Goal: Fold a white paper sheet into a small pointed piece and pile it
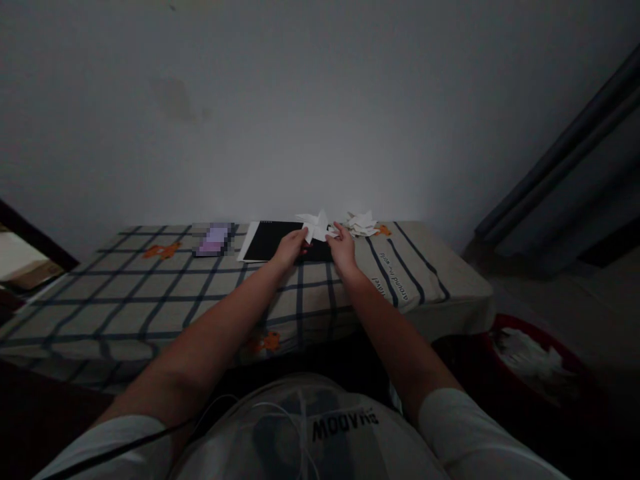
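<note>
A white folded-paper pinwheel is held up between my two hands, above a black sheet or folder with white paper edges. My left hand pinches its lower left part between thumb and fingers. On the other side my right hand is closed on its lower right part, the index finger raised a little behind it. Just right of the black folder lies a small pile of similar white folded paper pieces. The fingertips under the paper are partly hidden.
The table has a checked cloth with orange prints. A phone with a blurred purple screen lies at the left. A plain wall stands behind. On the floor at right is a red bin holding white crumpled material.
</note>
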Demonstrator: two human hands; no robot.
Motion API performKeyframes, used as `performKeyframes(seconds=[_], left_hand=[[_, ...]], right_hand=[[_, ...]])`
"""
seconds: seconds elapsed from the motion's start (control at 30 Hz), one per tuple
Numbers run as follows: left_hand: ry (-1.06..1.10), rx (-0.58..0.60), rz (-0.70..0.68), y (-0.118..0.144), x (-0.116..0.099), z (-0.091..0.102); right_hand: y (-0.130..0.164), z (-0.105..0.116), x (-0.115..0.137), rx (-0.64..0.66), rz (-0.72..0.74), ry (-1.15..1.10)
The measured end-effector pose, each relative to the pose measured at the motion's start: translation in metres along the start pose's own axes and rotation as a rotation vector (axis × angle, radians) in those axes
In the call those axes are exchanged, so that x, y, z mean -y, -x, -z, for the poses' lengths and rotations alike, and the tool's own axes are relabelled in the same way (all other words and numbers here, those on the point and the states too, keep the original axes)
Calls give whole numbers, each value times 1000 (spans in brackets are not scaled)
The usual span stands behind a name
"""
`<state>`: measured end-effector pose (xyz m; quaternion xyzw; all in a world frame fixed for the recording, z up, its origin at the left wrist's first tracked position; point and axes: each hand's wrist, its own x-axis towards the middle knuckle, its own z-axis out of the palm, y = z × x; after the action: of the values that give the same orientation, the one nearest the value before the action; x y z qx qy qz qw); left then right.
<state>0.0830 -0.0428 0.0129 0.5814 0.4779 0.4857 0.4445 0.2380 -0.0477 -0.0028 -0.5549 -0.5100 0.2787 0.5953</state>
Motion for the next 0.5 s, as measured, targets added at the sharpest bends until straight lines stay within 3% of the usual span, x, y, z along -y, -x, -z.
performKeyframes(seconds=[0.3, 0.5], left_hand=[[-65, 87, -41, -14, -2, -65], [-310, 135, -173, -30, 3, -85]], right_hand=[[-12, 49, -13, -81, -190, -253], [-62, 80, -25, -262, -182, -217]])
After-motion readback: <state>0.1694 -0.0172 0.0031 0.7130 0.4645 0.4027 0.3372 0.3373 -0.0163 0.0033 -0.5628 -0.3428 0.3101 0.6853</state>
